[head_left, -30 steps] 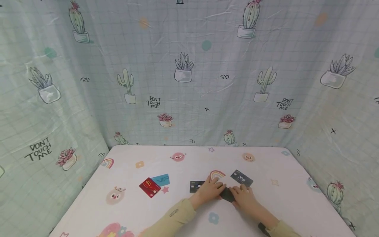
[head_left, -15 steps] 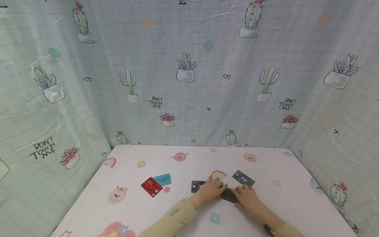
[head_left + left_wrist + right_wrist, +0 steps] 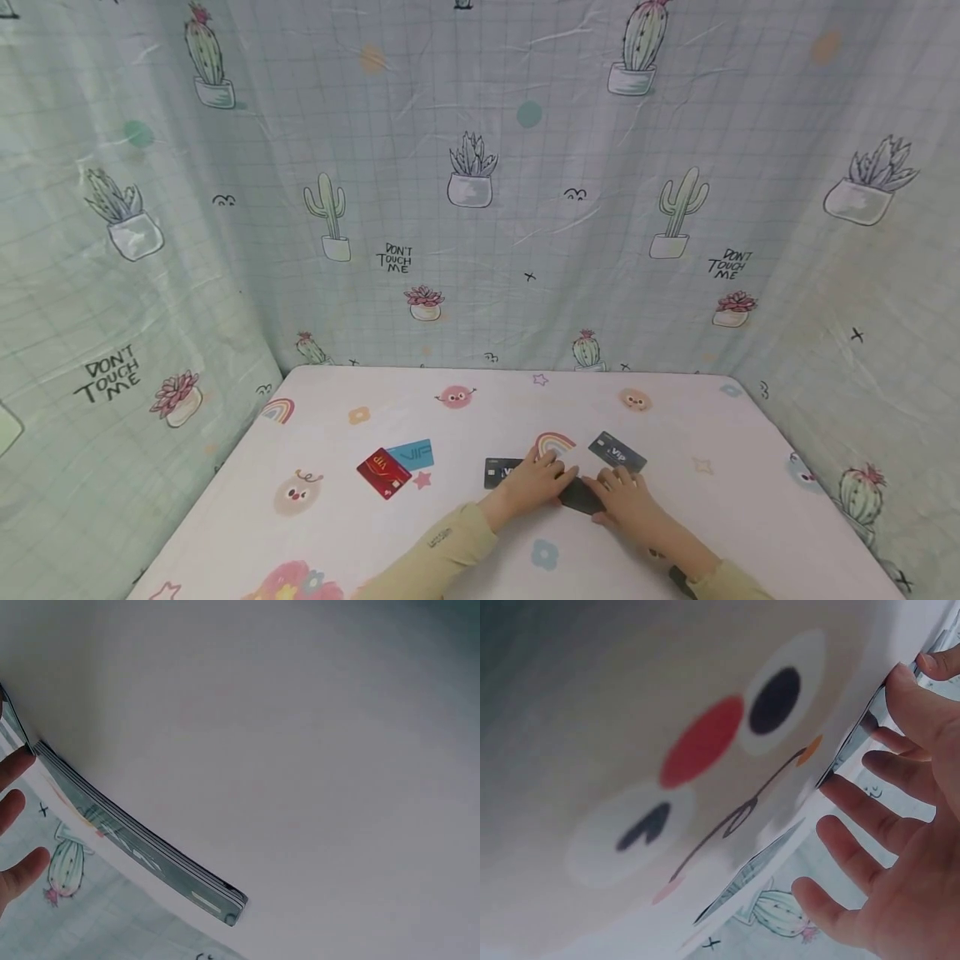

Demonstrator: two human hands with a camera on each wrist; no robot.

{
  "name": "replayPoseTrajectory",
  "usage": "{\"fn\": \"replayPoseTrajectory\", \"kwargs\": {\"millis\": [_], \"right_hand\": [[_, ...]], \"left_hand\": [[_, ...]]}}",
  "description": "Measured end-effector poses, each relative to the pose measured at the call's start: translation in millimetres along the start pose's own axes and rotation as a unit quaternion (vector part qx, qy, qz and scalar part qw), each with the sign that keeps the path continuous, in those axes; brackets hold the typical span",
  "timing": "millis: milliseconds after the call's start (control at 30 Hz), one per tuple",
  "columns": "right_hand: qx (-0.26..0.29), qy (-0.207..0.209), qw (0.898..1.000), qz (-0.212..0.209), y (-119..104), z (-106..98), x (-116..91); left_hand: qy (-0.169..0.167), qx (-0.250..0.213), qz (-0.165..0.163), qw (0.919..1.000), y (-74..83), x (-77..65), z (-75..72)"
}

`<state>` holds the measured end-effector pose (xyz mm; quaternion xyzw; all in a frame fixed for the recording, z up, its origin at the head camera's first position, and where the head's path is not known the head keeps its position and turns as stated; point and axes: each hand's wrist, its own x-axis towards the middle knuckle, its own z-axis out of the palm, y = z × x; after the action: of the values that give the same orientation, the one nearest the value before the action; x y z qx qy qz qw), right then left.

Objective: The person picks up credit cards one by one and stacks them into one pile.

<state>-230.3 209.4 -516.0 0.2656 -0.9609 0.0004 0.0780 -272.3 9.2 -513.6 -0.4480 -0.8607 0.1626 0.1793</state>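
A dark card (image 3: 581, 497) lies between my two hands at the middle right of the table. With its fingertips my left hand (image 3: 528, 485) holds the card's left end, and my right hand (image 3: 633, 508) holds the right end by thumb and fingers. Under the left hand a black VIP card (image 3: 498, 472) is partly covered. The left wrist view shows a stack of several cards (image 3: 142, 840) edge-on beside the left fingertips (image 3: 15, 766). In the right wrist view, the thumb and index fingertip meet the held card's edge (image 3: 855, 739), while the other fingers are spread.
Just beyond the right hand lies another black VIP card (image 3: 618, 452). To the left, a red VIP card (image 3: 385, 473) overlaps a blue one (image 3: 414, 455). A dark object (image 3: 681, 582) shows partly beneath the right wrist. Cactus-print curtains surround the white table (image 3: 465, 433).
The head view has shifted slightly, so everything sits a little further right in it. Both hands keep their hold on the dark card, nearly still.
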Motion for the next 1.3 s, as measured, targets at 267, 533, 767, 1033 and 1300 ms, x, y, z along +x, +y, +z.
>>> {"fn": "replayPoseTrajectory", "kwargs": {"millis": [267, 533, 767, 1033, 1300], "right_hand": [[0.016, 0.005, 1.000, 0.003, 1.2, 1.7, 4.7], [0.026, -0.007, 0.999, 0.018, 1.5, -1.7, 7.2], [0.024, -0.019, 0.999, 0.027, -0.1, -4.9, 7.0], [0.028, -0.002, 0.999, 0.019, 2.7, -1.5, 7.3], [0.027, 0.024, 0.999, -0.016, 5.0, -4.1, 5.6]], "left_hand": [[0.006, -0.008, 0.000, 1.0000, -2.9, -1.1, -0.6], [0.010, -0.009, 0.006, 0.9999, -4.9, 0.6, 1.3], [-0.011, 0.002, -0.002, 0.9999, -2.7, -0.3, 1.8], [-0.006, 0.024, -0.005, 0.9997, 1.2, -1.6, 1.4], [-0.012, 0.033, -0.009, 0.9993, 2.5, -2.6, 0.7]]}}
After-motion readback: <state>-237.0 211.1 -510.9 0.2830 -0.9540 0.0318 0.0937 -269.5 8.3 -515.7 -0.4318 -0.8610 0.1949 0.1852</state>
